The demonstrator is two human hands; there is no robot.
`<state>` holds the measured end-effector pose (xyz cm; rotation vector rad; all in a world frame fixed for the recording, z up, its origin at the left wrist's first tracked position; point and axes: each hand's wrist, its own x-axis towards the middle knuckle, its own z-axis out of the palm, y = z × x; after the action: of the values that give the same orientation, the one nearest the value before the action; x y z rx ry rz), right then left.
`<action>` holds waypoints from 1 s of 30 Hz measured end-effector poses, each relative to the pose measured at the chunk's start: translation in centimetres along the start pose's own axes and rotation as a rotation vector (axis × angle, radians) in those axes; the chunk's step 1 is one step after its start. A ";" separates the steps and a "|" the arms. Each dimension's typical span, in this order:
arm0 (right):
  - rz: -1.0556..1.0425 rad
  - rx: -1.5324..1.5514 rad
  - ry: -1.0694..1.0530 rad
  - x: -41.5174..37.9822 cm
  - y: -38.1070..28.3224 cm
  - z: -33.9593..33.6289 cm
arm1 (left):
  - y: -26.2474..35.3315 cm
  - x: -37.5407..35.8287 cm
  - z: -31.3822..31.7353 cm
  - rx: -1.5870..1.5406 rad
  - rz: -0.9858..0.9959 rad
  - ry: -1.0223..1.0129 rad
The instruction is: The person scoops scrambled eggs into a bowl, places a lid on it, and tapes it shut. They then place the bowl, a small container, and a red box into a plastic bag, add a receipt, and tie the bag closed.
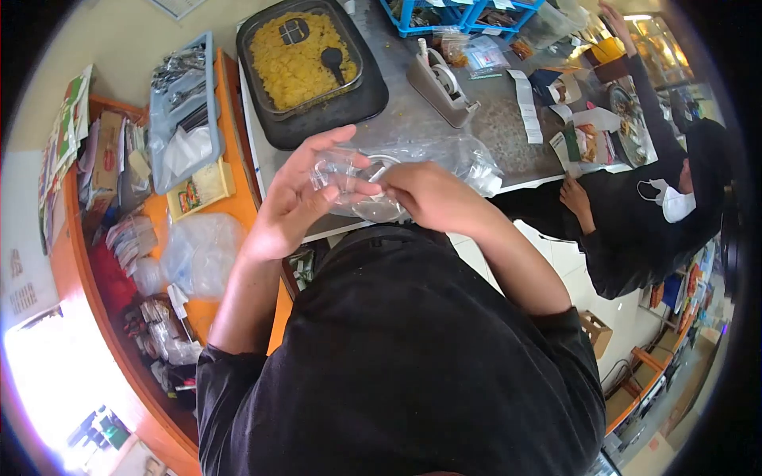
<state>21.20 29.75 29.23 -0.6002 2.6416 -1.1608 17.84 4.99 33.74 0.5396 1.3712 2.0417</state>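
In front of my chest, my left hand (300, 190) is curved around a clear plastic container (337, 173), its thumb and fingers on either side. My right hand (440, 194) comes in from the right with its fingers bent together at more clear, round plastic (377, 208). What exactly those fingertips pinch is partly hidden. Beyond both hands a clear plastic bag (468, 163) lies crumpled along the near edge of the metal table.
A tray of yellow food (294, 67) holds a dark serving spoon (332, 62). A tape dispenser (440, 91) stands to its right, near blue baskets (468, 16). Left is an orange counter with a cutlery tray (182, 111). A co-worker (659, 198) in black is at the right.
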 end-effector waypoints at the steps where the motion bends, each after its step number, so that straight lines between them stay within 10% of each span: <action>1: 0.045 -0.033 -0.008 0.7 1.2 1.5 | 0.0 -0.4 -0.1 -0.013 -0.006 -0.002; 7: 0.259 -0.105 -0.197 1.8 12.1 6.8 | -1.7 -3.1 2.3 -0.311 -0.018 -0.233; 9: 0.299 0.215 -0.147 0.9 12.5 8.3 | -3.0 -3.0 3.4 0.485 0.181 -0.543; 12: 0.455 0.681 -0.182 1.0 8.5 6.3 | -0.9 -3.1 5.3 0.537 0.064 -0.404; 16: 0.548 0.584 -0.274 1.0 10.6 6.9 | -7.5 -2.9 -7.9 0.355 0.040 0.568; 18: 0.598 0.632 -0.311 0.8 11.1 7.0 | -16.4 -1.1 -15.6 1.046 -0.022 0.846; 19: 0.630 0.663 -0.326 0.8 10.4 6.6 | -20.4 -0.6 -17.8 1.535 -0.019 0.893; 22: 0.740 0.750 -0.364 1.2 9.4 6.0 | -23.5 0.8 -14.6 1.599 -0.211 1.051; 30: 0.609 0.667 -0.338 1.4 9.1 5.9 | -24.3 -2.9 -15.3 0.974 -0.198 0.880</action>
<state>19.28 30.85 18.51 0.1234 1.7831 -1.4397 16.61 -0.69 5.48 -0.1976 2.8158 1.3393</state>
